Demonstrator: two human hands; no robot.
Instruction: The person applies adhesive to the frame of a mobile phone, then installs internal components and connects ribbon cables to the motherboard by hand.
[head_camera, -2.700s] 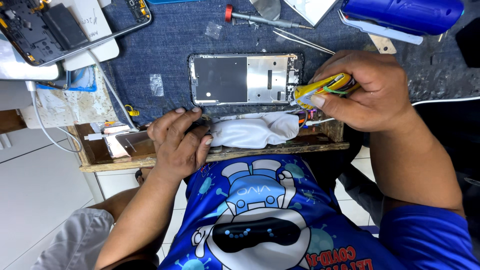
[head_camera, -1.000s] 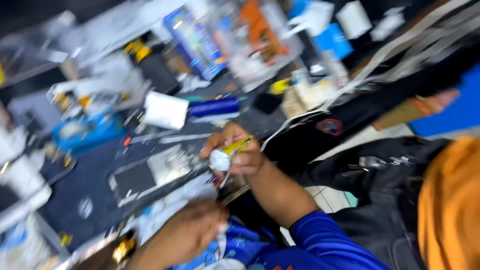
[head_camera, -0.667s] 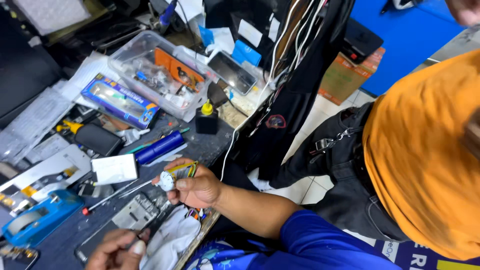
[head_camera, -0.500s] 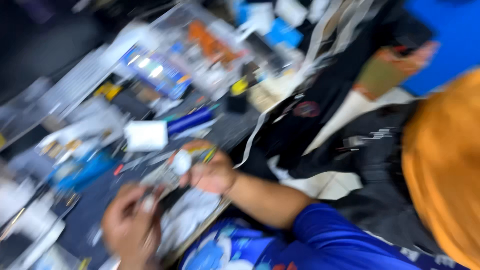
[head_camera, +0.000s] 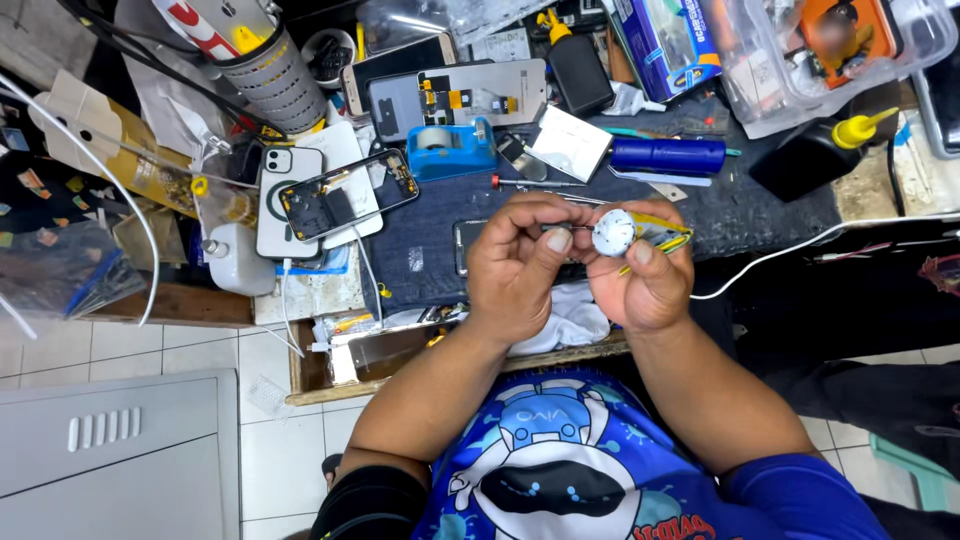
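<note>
White and round, a small tape roll (head_camera: 613, 232) is sitting pinched in the right hand (head_camera: 640, 280) above the surface (head_camera: 760, 205), while the left hand (head_camera: 515, 262), at nine o'clock, is pinching its thin strip; light, flimsy, best gripped by the rim.

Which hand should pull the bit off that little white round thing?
Probably the left hand: its fingertips already pinch at the edge of the white round thing, while the right hand is busy gripping it.

tape dispenser (head_camera: 452, 150), blue tube (head_camera: 668, 156) crowding bench
</note>
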